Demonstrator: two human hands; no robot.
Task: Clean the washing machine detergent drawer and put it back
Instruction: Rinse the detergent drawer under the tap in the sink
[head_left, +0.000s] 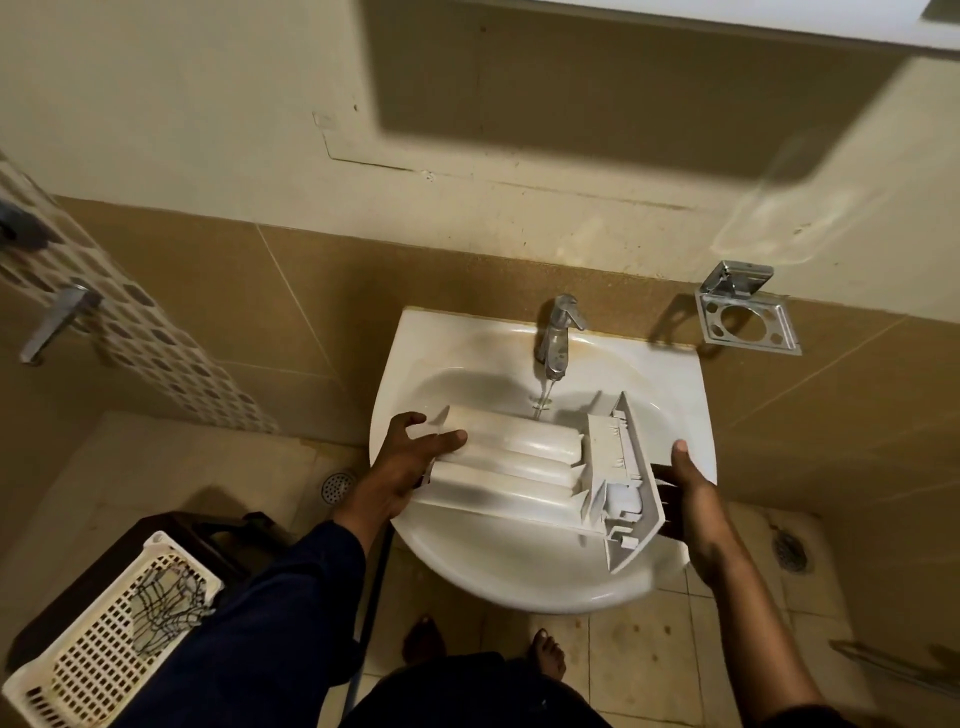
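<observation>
The left hand (410, 462), in a dark blue sleeve (270, 597), grips the rear end of the white plastic detergent drawer (519, 457), with one digit laid over the ribbed surface and the others curled round the edge. The right hand (685, 488) holds the drawer's angled front panel, thumb up along its outer face and fingers tucked behind it. The drawer is held level and crosswise at the centre of the frame, above the bowl of the white ceramic washbasin (519, 582), with its rounded underside channels facing up. Just beyond it, a thin stream of water seems to fall from the chrome tap (558, 332) into the bowl. On the tan-tiled wall at right hangs a chrome toothbrush holder (748, 317). A white lattice plastic basket (104, 634) sits at lower left, and bare feet (545, 654) stand on the tiled floor below the basin.
</observation>
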